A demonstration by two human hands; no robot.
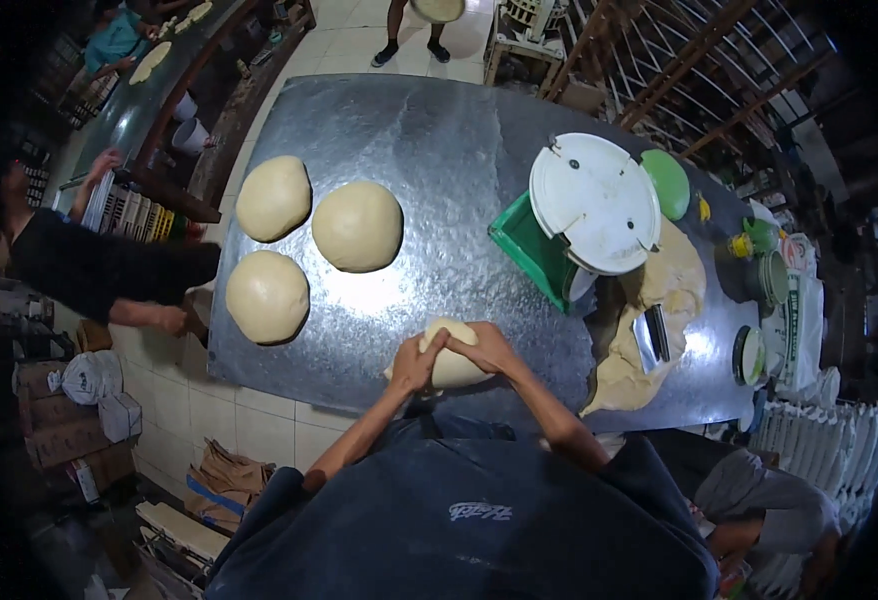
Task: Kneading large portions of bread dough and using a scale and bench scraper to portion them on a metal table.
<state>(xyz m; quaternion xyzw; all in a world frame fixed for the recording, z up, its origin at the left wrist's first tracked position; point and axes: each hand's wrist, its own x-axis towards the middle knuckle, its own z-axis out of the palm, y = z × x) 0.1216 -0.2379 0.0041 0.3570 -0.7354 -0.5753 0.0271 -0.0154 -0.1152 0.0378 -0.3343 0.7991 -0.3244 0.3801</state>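
DOUGH LUMP, 1 PC., IN BOTH HANDS, NEAR EDGE OF TABLE

Item: dough lump (457, 373), pale, smooth, irreg. Loc.: near edge of metal-topped table (439, 180), approx. mid-width, in front of the wearer.

L hand (414, 364): on lump's left side; fingers bent in, partly closed on dough; fingertips partly hidden.

R hand (488, 350): on right/far side, fingers likewise curled round dough, thumb side twd. L hand. Exact finger gap: can't tell.

Handling (est.): soft, stretchy, mod. heavy for size; prob. a bit tacky, not brittle; would dent or tear if pinched. Best hold: both palms cupped round sides, low down, fingers spread, wt. supported from below.

Also on table: 3 dough balls, far left (274, 198), centre (357, 226), near left (267, 297), well apart from hands; to right, white plate (596, 205) w/ green stand (531, 250), prob. scale; flat dough slab (624, 375), metal scraper (647, 342) on it.
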